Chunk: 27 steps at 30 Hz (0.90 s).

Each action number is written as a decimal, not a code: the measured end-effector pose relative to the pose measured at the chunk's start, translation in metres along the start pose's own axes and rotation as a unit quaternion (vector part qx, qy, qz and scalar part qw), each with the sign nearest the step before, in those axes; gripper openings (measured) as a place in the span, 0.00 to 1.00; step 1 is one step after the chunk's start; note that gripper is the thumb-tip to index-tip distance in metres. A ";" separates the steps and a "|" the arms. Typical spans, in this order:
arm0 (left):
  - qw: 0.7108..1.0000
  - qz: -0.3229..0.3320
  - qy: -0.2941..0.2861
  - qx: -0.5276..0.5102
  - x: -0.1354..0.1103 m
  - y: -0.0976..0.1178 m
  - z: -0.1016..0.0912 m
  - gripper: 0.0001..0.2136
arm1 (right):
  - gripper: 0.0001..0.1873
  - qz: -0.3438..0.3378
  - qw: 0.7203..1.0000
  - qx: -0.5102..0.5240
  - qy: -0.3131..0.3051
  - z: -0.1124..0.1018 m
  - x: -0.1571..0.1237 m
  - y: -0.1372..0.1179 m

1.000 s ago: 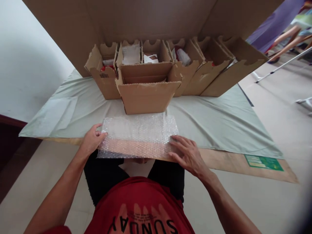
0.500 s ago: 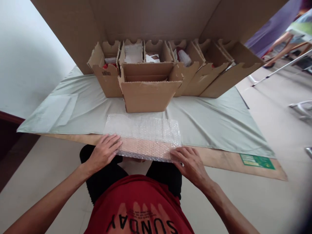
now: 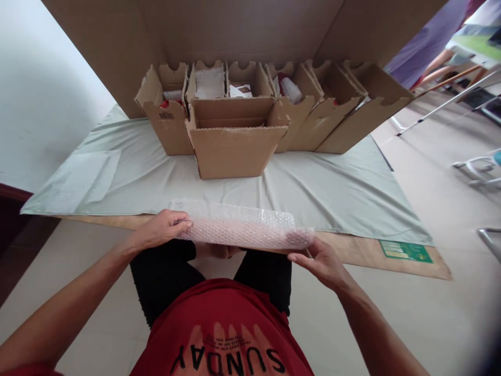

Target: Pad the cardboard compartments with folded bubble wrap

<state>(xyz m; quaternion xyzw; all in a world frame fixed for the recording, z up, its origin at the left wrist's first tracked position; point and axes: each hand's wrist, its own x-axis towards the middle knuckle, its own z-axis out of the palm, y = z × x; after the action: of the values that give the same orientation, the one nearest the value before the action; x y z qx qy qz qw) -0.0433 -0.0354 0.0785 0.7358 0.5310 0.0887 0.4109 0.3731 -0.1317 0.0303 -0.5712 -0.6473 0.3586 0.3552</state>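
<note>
A clear sheet of bubble wrap (image 3: 238, 225) lies across the near edge of the cloth, its front part lifted and folding back over the rest. My left hand (image 3: 166, 228) pinches its left end between thumb and fingers. At the right end is my right hand (image 3: 324, 263), its fingers behind the plastic and faintly showing through it, with the thumb on the near side below the edge. Both hands are close to the table's front edge, above my lap.
A small cardboard box (image 3: 235, 151) stands just beyond the wrap. Behind it is a row of open cardboard bins (image 3: 172, 125), several holding wrapped items. Another flat plastic sheet (image 3: 84, 177) lies on the pale green cloth (image 3: 332, 198) at left. A person (image 3: 442, 60) is at far right.
The wrap's near edge has been raised and turned away from me, so the strip looks narrower. My right hand has slid its fingers behind it; my left hand has closed on its end.
</note>
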 end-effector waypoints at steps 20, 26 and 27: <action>0.973 -0.072 0.197 0.092 0.003 -0.034 0.018 0.28 | 0.19 0.093 0.957 -0.204 0.183 0.029 0.009 0.003; 0.948 -0.080 0.222 0.213 0.001 -0.039 0.030 0.26 | 0.18 0.049 0.934 -0.275 0.221 0.040 0.010 0.008; 0.946 -0.081 0.227 0.219 0.000 -0.041 0.032 0.26 | 0.17 0.048 0.933 -0.280 0.220 0.040 0.010 0.009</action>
<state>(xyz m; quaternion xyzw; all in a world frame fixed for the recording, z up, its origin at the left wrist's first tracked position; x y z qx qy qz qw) -0.0545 -0.0473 0.0294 0.7228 0.6739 0.1014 0.1146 0.3418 -0.1234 0.0033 -0.7423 -0.5990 0.0451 0.2970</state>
